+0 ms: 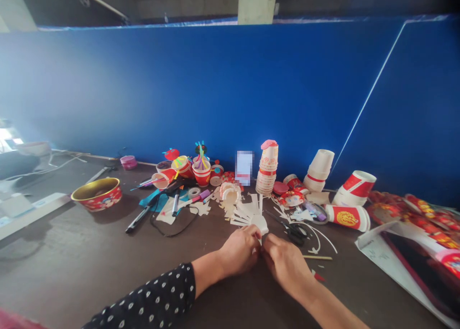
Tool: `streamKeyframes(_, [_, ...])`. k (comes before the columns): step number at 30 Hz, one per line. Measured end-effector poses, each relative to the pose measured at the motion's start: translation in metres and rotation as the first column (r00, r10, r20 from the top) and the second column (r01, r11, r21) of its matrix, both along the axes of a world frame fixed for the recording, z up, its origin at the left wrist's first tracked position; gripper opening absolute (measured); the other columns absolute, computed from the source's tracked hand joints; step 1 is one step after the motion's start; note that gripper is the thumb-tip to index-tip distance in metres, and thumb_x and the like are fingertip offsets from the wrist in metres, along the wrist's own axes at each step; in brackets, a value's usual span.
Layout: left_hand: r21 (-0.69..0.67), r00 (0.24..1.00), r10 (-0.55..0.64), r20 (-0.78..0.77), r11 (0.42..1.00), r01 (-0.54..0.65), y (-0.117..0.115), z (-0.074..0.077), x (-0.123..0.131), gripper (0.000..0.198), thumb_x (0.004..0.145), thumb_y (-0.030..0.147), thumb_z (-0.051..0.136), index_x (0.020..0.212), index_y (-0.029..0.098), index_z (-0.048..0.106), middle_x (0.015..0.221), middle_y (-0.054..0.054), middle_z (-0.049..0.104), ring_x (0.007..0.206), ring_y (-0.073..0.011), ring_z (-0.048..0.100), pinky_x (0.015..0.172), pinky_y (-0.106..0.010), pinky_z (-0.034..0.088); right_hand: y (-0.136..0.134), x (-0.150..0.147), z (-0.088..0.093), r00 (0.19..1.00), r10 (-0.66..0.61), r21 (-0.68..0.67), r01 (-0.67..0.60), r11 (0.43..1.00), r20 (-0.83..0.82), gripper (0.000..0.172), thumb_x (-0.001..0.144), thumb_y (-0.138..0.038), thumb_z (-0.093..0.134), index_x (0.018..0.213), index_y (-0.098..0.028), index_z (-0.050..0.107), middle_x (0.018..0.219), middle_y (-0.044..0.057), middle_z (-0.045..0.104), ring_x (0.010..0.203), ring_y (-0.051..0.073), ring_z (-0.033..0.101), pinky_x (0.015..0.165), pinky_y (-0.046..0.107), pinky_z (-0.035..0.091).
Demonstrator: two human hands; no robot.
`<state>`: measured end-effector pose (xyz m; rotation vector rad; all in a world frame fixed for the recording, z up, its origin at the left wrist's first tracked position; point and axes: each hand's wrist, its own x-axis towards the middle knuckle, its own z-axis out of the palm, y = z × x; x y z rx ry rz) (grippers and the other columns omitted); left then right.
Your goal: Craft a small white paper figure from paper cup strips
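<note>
Blue wall (201, 94) backs the dark bench (68, 271). Left hand (239, 250) and right hand (285, 264) pinch a white paper cutout (259, 224) narrowly between them, for close control; scissors (293, 233) lie just beyond, within reach.

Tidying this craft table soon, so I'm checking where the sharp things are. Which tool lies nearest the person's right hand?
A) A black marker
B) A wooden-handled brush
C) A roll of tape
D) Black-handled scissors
D: the black-handled scissors lie just beyond the right hand, which is at a piece of white cut paper with the left hand.
</note>
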<state>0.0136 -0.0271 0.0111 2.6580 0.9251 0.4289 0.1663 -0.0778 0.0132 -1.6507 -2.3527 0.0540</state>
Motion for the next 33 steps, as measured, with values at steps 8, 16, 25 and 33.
streamKeyframes(8, [-0.092,0.99,-0.004,0.139,0.996,0.017,0.0,0.0,-0.006,0.017,0.062,0.004,0.058,0.076,0.014,0.059,0.099,-0.009,0.057,0.092,-0.0192,0.056,0.083,-0.026,0.047,0.002,-0.002,0.003,0.996,-0.007,-0.018,0.008,1.0,0.085,0.029,0.08,-0.005,0.038,0.095,-0.017,0.061,0.091,0.007,0.062,0.082,0.017,0.057,0.068,0.024,0.036])
streamKeyframes(16, [-0.04,0.99,-0.009,0.144,0.999,0.015,0.001,-0.003,-0.002,0.012,0.073,0.006,0.051,0.07,0.014,0.06,0.093,-0.008,0.059,0.089,-0.0183,0.056,0.082,-0.028,0.046,0.006,-0.003,0.0,0.996,-0.033,-0.033,0.036,0.999,0.084,0.032,0.08,-0.004,0.038,0.098,-0.015,0.061,0.094,0.008,0.063,0.084,0.017,0.058,0.07,0.025,0.037])
streamKeyframes(25, [0.009,0.99,0.003,0.143,1.0,-0.004,0.001,-0.01,-0.001,0.012,0.07,0.006,0.051,0.077,0.013,0.059,0.094,-0.009,0.059,0.091,-0.0197,0.055,0.086,-0.03,0.045,0.004,-0.004,-0.001,0.996,-0.067,-0.066,0.071,0.995,0.05,0.032,0.08,-0.003,0.037,0.098,-0.015,0.061,0.095,0.008,0.063,0.082,0.017,0.059,0.067,0.023,0.036])
streamKeyframes(33, [0.0,0.984,-0.015,0.175,1.0,0.016,-0.002,-0.009,-0.003,0.012,0.071,0.007,0.05,0.072,0.014,0.06,0.099,-0.008,0.059,0.091,-0.0192,0.055,0.083,-0.028,0.045,0.007,-0.001,-0.004,0.998,-0.054,-0.078,0.057,0.995,0.042,0.027,0.081,-0.004,0.037,0.09,-0.015,0.059,0.092,0.008,0.063,0.081,0.017,0.058,0.068,0.025,0.036])
